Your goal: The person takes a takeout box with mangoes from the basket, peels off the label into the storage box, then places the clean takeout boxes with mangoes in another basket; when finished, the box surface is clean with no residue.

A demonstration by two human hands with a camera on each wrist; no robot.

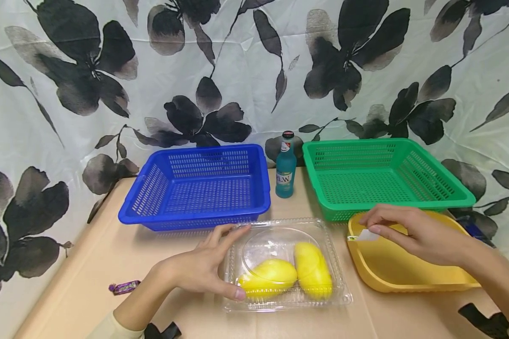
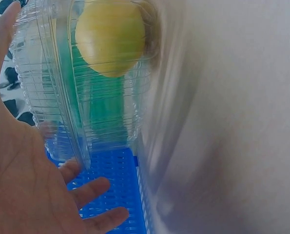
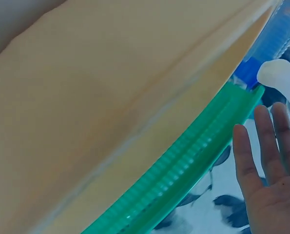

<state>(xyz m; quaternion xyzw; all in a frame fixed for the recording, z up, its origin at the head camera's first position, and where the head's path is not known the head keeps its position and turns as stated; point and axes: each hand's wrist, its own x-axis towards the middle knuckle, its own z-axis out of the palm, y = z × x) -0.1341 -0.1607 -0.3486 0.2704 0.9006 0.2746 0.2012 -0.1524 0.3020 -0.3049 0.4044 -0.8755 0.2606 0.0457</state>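
A clear plastic clamshell box (image 1: 280, 306) with two yellow mangoes (image 1: 313, 270) inside sits on the table, its lid down. My left hand (image 1: 199, 263) rests along the box's left side, thumb and forefinger spread over it, the other fingers straight in the left wrist view. Over the left rim of the yellow basin (image 1: 407, 286), my right hand (image 1: 411, 233) pinches a small white piece (image 1: 368, 235) with a green-marked tip. In the right wrist view this white piece (image 3: 279, 75) has a rounded end; its kind cannot be told.
Behind the box stands a blue basket (image 1: 195, 221), with a teal bottle (image 1: 285, 174) to its right. A green basket (image 1: 390, 202) is back right, directly behind the basin. One purple-wrapped candy (image 1: 125, 287) lies at the left. Floral cloth (image 1: 237, 56) hangs behind the table.
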